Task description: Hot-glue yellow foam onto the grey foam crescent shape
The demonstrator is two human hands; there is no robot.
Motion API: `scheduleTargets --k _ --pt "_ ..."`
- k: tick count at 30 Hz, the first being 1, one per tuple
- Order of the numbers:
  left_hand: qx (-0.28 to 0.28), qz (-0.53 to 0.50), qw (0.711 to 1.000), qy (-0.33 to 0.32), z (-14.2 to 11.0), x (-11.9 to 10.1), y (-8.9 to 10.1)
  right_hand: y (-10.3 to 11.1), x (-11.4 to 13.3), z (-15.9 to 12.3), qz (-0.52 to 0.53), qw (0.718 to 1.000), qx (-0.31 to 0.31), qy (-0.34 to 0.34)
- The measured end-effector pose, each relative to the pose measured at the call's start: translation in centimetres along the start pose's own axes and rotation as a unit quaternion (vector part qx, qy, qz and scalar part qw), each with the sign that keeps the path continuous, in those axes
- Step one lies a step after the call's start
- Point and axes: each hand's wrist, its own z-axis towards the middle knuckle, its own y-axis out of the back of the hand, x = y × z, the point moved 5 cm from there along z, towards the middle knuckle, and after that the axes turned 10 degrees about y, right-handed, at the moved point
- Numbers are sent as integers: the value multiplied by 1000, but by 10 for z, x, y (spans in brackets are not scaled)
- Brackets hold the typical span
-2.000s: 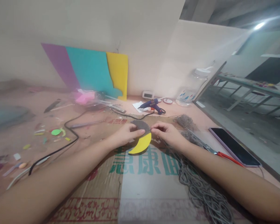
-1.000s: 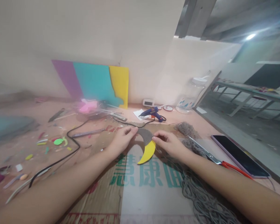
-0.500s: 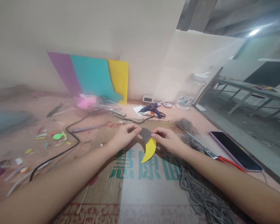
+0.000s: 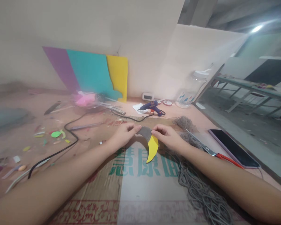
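Observation:
A yellow crescent piece (image 4: 152,148) with a grey-wrapped upper end is held above a flattened cardboard sheet (image 4: 140,190). My left hand (image 4: 123,135) pinches the grey end from the left, fingers closed. My right hand (image 4: 169,136) pinches it from the right, fingers closed on the crescent where grey meets yellow. A mass of grey cord (image 4: 199,190) trails along the cardboard beside my right forearm.
Scissors with red handles (image 4: 215,154) and a phone (image 4: 233,147) lie to the right. A blue glue gun (image 4: 152,107) and its black cable (image 4: 67,137) sit behind. Coloured foam sheets (image 4: 93,75) lean on the wall. Foam scraps (image 4: 53,134) lie at left; a clear jar (image 4: 192,89) stands at the back.
The crescent has turned between my fingers, its yellow tip swinging from pointing left to pointing down. Less yellow shows than before. Both hands stayed close together.

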Motion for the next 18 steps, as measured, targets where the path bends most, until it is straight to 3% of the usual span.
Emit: scheduleTargets --k 8,13,15,18 --pt "-15 -10 1000 3 -2 -3 2 5 2 0 -2 1000 -21 2" --pt "9 -15 1000 -8 -2 -2 -1 4 0 5 -47 999 -15 3" --pt "11 -12 1000 0 -1 0 -1 11 14 7 -107 993 -27 48" --pt "3 -15 1000 16 0 4 0 32 59 -8 -198 963 -96 155"
